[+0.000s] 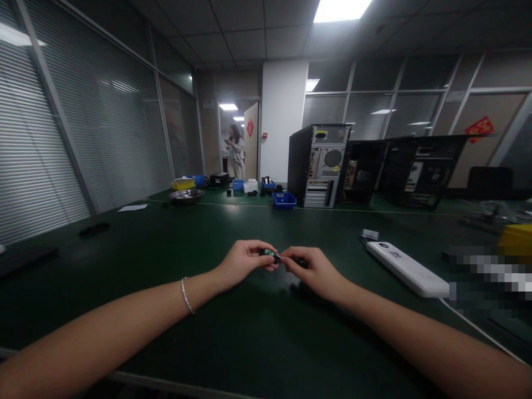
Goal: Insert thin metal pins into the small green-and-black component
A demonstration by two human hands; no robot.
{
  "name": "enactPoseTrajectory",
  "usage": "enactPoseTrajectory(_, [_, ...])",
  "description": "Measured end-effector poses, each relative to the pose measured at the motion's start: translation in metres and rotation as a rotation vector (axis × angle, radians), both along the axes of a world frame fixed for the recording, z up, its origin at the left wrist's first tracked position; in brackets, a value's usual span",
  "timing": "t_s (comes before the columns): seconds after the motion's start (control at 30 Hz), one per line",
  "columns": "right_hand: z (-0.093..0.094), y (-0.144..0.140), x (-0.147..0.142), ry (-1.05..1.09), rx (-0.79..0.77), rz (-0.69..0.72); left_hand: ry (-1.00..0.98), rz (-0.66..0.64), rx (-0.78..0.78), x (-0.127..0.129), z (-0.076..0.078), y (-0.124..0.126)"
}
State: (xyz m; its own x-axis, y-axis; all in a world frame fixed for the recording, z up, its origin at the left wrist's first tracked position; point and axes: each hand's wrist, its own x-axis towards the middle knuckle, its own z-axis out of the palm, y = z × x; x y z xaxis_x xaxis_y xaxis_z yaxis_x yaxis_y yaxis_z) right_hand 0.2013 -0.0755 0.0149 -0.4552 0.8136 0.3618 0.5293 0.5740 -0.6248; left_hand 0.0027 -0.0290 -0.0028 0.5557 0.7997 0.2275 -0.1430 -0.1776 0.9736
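Between thumb and fingers, my left hand (248,260) pinches a small green circuit board (268,252) with dark and metallic parts, held just above the green tabletop (233,332). My right hand (310,269) meets it from the other side, thumb and forefinger pressed together at a tiny silvery piece at the board's right end. What that piece is cannot be made out. The remaining right fingers curl under, near something dark that is partly hidden.
A white power bank (407,269) with a cable lies to the right. Across the back stand computer towers (326,166), a blue tray (284,200), a metal bowl (186,196) and a yellow bin (183,184). At left are a keyboard (29,259) and paper (133,208). A person (235,152) stands in the doorway.
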Motion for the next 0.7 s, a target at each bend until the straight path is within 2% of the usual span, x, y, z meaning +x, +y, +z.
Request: enactPoseTrajectory(0.7, [-0.0007,-0.0001,0.0013,-0.063,0.053,-0.026,0.003,0.020,-0.004,-0.0009,-0.0014,0.0008])
